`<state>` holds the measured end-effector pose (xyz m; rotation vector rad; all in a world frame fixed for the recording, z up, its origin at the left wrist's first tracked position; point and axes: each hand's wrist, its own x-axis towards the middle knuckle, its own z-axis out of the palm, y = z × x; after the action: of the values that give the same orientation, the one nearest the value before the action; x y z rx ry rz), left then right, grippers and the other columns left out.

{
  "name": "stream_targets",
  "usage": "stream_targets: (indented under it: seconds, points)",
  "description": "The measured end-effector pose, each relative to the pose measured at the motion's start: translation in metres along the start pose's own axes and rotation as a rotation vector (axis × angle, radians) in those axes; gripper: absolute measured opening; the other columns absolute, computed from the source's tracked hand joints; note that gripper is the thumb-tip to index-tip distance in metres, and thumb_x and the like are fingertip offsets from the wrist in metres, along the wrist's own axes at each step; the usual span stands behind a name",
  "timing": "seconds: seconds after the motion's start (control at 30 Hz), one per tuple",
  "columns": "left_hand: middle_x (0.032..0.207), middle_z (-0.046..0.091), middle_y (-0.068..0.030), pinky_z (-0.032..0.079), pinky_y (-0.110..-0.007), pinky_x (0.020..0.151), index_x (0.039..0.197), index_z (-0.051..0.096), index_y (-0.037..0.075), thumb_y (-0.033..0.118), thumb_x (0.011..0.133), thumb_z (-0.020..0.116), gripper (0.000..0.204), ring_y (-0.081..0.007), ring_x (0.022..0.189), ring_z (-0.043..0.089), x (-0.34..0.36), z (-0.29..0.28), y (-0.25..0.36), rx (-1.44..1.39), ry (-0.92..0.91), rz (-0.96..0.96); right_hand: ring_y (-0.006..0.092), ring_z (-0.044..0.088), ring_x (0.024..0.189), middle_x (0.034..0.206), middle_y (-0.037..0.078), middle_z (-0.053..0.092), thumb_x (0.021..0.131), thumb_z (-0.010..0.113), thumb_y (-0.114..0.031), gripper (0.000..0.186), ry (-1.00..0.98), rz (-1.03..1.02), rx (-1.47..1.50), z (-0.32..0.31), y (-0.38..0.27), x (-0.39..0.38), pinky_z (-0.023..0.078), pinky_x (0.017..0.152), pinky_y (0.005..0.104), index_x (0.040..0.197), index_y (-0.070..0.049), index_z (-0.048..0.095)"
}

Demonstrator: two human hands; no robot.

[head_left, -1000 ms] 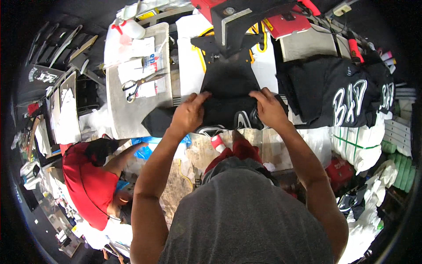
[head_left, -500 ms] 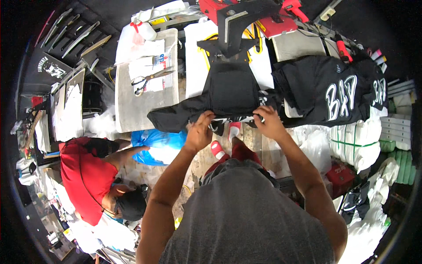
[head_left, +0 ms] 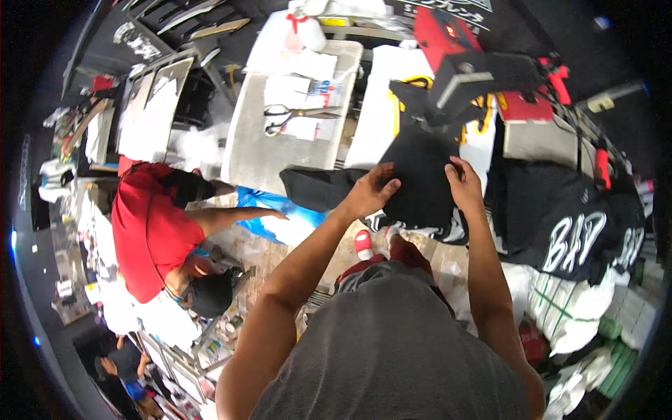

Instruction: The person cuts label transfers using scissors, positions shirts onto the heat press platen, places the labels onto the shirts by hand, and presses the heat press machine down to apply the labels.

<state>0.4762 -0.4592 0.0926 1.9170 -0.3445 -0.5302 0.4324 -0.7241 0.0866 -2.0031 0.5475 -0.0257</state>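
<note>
Black garment (head_left: 423,190), spread on near side of red/black machine (head_left: 448,40), w/ left hand (head_left: 374,192) loose, thumb & fingers apart, by L edge; right hand (head_left: 466,186) half-curled by R edge, can't tell if gripping, bit blurry. Could crease/skew if tugged unevenly.

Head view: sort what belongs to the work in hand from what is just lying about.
Seemingly in use:
- black garment, between the left hand and right hand

Seemingly just lying about:
- scissors above the grey board
- white bottle with a red top
- lettered black garment, far right
</note>
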Motion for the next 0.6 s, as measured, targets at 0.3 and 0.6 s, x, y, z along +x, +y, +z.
stream_targets:
  seconds: [0.3,0.6]
  points:
    - [0.088,0.072,-0.0195,0.057,-0.038,0.076,0.097,0.070,0.001,0.019,0.087,0.072,0.021,-0.0281,0.083,0.073,0.071,-0.169,-0.111,0.572,0.507,-0.091,0.0165,0.066,0.098,0.114,0.011,0.069,0.102,0.061,-0.025,0.032,-0.102,0.132,0.180,-0.044,0.026,0.009,0.053,0.087,0.0309,0.125,-0.003,0.063]
    - [0.118,0.063,-0.0196,0.048,-0.047,0.099,0.110,0.068,0.011,0.020,0.082,0.067,0.030,-0.0404,0.112,0.058,0.105,-0.205,-0.121,0.810,0.492,-0.108,0.0179,0.065,0.094,0.108,0.010,0.069,0.101,0.062,-0.019,0.024,-0.035,0.120,0.030,-0.065,0.053,-0.015,0.051,0.084,0.0308,0.118,-0.003,0.066]
